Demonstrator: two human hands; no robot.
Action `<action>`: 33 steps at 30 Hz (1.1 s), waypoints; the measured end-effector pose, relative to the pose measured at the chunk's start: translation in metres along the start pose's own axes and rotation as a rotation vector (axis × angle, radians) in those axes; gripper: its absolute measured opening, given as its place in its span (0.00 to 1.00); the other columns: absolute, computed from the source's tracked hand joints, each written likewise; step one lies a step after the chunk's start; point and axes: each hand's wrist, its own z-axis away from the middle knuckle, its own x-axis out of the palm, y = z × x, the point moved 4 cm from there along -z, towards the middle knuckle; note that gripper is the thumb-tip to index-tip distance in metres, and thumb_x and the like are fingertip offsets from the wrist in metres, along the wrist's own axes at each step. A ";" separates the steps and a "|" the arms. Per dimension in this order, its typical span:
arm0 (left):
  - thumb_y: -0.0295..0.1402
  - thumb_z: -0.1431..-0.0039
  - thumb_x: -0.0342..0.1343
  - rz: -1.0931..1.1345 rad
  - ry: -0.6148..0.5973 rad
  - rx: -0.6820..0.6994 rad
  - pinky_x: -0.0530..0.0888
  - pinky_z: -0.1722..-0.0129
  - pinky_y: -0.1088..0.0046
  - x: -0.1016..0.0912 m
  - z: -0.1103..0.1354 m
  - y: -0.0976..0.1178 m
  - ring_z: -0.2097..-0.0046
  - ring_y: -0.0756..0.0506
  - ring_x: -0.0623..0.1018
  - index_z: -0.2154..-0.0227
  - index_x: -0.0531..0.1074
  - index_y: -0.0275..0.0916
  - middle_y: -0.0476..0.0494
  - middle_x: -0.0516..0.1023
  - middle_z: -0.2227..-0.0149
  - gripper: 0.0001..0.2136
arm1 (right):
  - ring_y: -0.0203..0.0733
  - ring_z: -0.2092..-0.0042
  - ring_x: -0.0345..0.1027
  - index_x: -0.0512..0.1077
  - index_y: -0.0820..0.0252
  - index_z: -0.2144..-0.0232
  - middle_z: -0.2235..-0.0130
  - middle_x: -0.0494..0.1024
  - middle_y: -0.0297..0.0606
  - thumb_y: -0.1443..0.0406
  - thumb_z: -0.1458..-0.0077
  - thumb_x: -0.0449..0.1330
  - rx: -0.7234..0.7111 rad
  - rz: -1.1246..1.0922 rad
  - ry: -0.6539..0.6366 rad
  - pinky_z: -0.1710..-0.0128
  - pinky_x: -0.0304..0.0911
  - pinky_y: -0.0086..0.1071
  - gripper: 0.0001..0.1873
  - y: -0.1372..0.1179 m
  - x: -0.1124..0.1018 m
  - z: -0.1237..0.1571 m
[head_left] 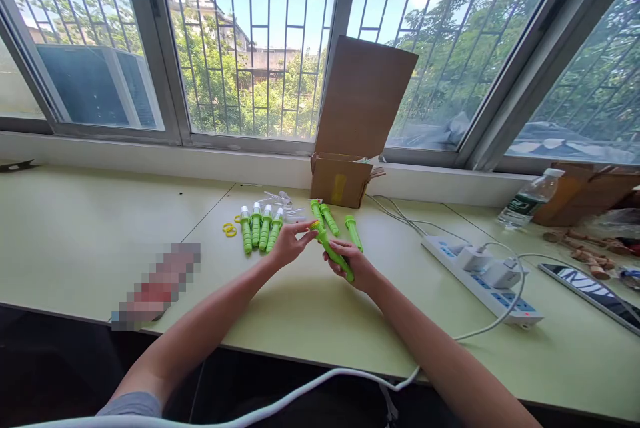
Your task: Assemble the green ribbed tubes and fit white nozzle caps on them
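In my right hand (pixel 349 259) I hold a green tube (pixel 334 251), tilted, with its lower end sticking out below the fingers. My left hand (pixel 294 241) pinches a small yellow ring (pixel 315 225) at the tube's upper end; the fingers partly cover it. Left of my hands lie several green ribbed tubes with clear white-tipped tops (pixel 256 225) side by side. Behind them is a small pile of clear plastic pieces (pixel 283 199). A few yellow rings (pixel 229 230) lie farther left. Three green tubes without clear tops (pixel 353 233) rest beyond my right hand.
An open cardboard box (pixel 340 181) stands against the window sill. At right are a white power strip (pixel 480 281) with plugs and cables, a water bottle (pixel 530 200) and a phone (pixel 595 295). A white cable (pixel 300 391) crosses the table's front edge. A blurred-out object (pixel 157 288) lies left.
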 end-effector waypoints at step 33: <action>0.41 0.53 0.63 0.106 0.096 -0.182 0.73 0.64 0.69 0.007 0.001 -0.026 0.65 0.46 0.78 0.68 0.70 0.34 0.41 0.79 0.68 0.16 | 0.27 0.85 0.54 0.70 0.65 0.58 0.76 0.71 0.35 0.62 0.49 0.59 0.074 -0.083 0.073 0.91 0.45 0.20 0.16 0.009 -0.003 -0.001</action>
